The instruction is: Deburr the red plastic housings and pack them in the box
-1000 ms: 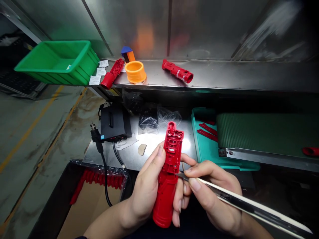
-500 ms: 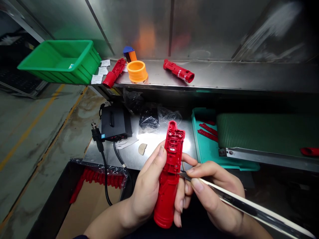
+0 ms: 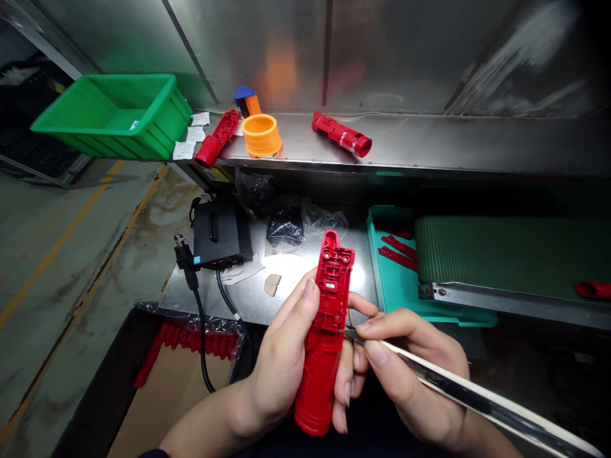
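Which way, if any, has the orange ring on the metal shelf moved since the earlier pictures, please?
No, the orange ring has not moved: it stands at the same place along the metal shelf.

The left hand (image 3: 281,350) grips a red housing (image 3: 317,381); the right hand (image 3: 420,369) holds a knife (image 3: 458,381) to its side (an orange ring (image 3: 263,147) sits near the shelf's front edge (image 3: 305,165)).

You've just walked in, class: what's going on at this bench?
A person's left hand grips a red plastic housing, its ribbed recess facing up. The right hand holds a craft knife, its tip at the housing's right edge, roughly midway along. Beyond, red strips lie in a teal tray beside a green conveyor belt.
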Motion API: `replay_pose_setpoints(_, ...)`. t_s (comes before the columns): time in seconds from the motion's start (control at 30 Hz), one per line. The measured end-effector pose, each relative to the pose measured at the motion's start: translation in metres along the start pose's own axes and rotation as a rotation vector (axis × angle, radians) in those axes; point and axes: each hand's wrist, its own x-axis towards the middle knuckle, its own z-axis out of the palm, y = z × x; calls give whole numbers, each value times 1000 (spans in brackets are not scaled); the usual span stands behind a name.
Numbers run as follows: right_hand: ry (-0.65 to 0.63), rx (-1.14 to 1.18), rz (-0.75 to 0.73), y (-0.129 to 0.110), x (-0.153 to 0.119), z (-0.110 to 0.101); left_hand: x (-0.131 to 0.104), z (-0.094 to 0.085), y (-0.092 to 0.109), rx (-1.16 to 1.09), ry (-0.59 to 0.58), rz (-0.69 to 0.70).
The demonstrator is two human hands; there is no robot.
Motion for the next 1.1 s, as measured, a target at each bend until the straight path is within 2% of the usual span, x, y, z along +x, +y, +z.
replay_pose_setpoints(1.1,19,-26,-37,-6,-2,2,-2,3,-4,0,-21,30)
